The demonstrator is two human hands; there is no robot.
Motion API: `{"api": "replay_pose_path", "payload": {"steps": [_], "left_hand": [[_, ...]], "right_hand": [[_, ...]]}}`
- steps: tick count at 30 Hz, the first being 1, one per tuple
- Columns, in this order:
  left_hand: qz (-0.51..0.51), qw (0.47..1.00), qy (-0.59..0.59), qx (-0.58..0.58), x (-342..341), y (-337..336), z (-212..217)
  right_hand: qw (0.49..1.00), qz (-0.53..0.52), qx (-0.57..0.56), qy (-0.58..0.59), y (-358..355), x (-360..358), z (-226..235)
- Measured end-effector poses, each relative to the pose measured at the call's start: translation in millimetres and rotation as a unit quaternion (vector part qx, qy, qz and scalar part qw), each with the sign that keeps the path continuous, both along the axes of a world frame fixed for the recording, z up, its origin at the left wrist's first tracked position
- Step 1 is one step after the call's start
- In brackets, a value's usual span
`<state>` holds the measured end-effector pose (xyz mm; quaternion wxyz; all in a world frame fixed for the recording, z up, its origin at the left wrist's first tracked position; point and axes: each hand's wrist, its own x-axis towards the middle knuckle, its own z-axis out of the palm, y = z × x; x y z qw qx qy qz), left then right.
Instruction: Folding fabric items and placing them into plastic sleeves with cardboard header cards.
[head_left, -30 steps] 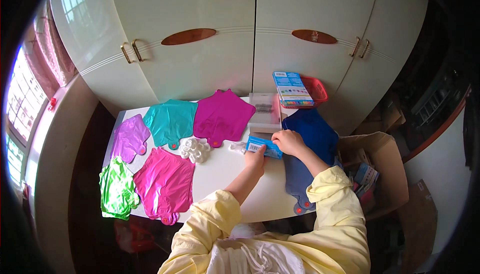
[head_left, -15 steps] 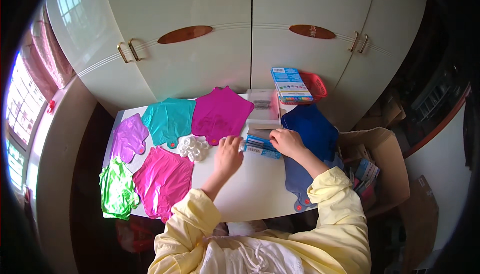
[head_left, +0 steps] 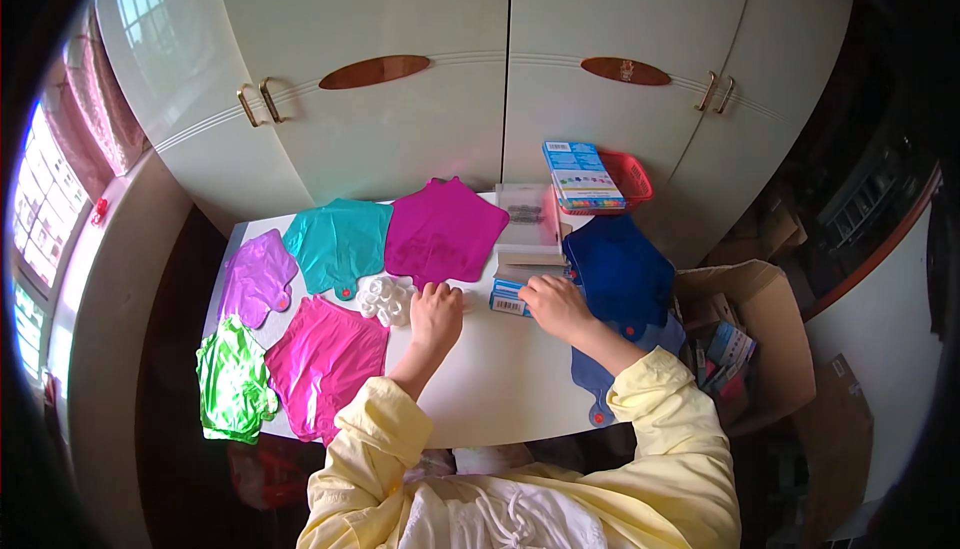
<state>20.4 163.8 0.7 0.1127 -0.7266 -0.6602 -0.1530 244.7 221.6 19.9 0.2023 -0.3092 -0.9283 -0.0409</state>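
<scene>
Both hands rest at mid-frame on a white table [head_left: 500,389]. Left hand [head_left: 436,314], fingers loosely curled and holding nothing, touches a heap of clear plastic rings [head_left: 385,299] lying just to its left. Right hand [head_left: 553,304] presses flat on a small blue packet [head_left: 510,299], whose long axis runs left–right between the hands. Bare tabletop lies below them; flat foil balloons [head_left: 325,359] crowd the left, a blue balloon [head_left: 620,274] the right.
</scene>
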Motion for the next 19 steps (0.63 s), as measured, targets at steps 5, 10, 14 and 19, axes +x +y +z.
{"api": "replay_pose_path", "payload": {"steps": [5,10,14,19], "left_hand": [[-0.033,0.997,-0.036,0.056,7,-13,28],[-0.089,0.992,-0.075,0.056,16,-26,60],[-0.104,0.988,-0.106,0.034,18,-31,59],[-0.097,0.989,-0.111,0.016,13,-39,52]], "right_hand": [[0.998,-0.046,-0.033,0.041,28,5,35],[0.991,-0.128,0.0,0.049,112,46,70],[0.981,-0.16,-0.106,0.016,146,61,80],[0.954,-0.225,-0.188,-0.057,145,41,102]]}}
